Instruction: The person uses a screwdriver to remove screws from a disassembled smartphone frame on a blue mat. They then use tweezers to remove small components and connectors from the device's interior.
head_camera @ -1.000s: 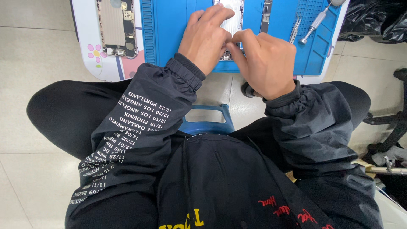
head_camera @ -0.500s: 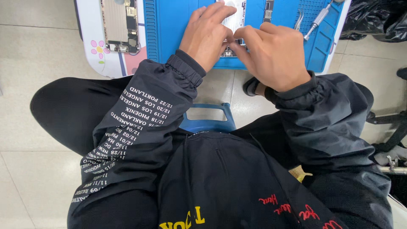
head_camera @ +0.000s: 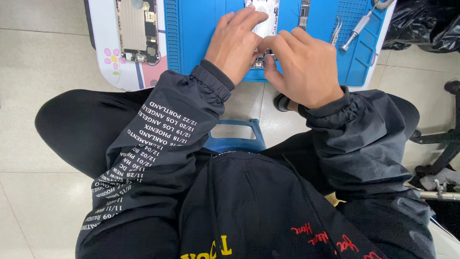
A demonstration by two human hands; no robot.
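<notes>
My left hand (head_camera: 235, 44) and my right hand (head_camera: 303, 66) rest together on an opened silver phone body (head_camera: 262, 19) lying on a blue work mat (head_camera: 201, 33). Fingers of both hands pinch at the phone's lower end, which they mostly hide. Whether a small part sits between the fingertips cannot be seen. Black jacket sleeves cover both arms; the left sleeve carries white print.
A second opened phone shell (head_camera: 138, 29) lies on the white table (head_camera: 103, 52) at the left. A narrow phone part (head_camera: 304, 13), tweezers (head_camera: 336, 31) and a screwdriver (head_camera: 359, 29) lie on the mat at the right. A blue stool (head_camera: 235, 139) is under me. Black bags (head_camera: 421, 24) stand at the right.
Both hands stay on the phone's lower end, with only small shifts of the fingers. The view has drifted slightly, bringing the table lower in frame.
</notes>
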